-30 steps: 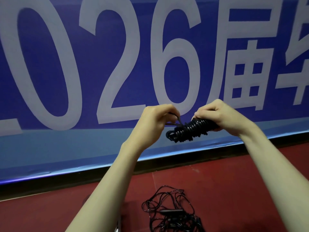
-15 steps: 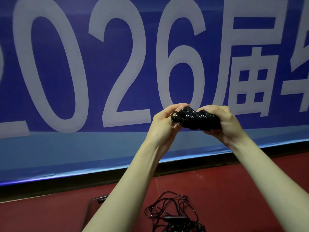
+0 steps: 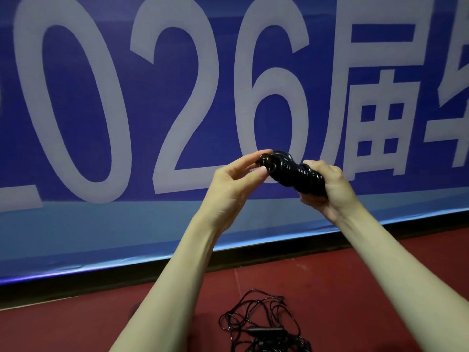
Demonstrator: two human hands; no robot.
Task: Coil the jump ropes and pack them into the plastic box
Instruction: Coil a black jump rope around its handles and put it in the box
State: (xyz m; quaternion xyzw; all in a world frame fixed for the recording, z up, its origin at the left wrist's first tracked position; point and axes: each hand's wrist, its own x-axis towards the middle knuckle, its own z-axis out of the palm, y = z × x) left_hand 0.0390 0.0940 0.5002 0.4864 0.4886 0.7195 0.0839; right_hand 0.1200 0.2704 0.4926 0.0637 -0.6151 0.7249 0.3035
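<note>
Above the red floor (image 3: pixel 355 288), both hands' fingers grip the coiled jump rope (image 3: pixel 294 171) (left hand (image 3: pixel 236 184) pinching its end, right hand (image 3: pixel 327 189) clasping).

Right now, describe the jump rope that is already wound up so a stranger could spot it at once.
Start at the big blue banner with white numerals; in front of its "6", two raised hands meet. The coiled jump rope sits between them, the right hand gripping one end, the left hand pinching the other. It is a tight glossy black bundle, unlike the loose tangled rope on the red floor.
</note>
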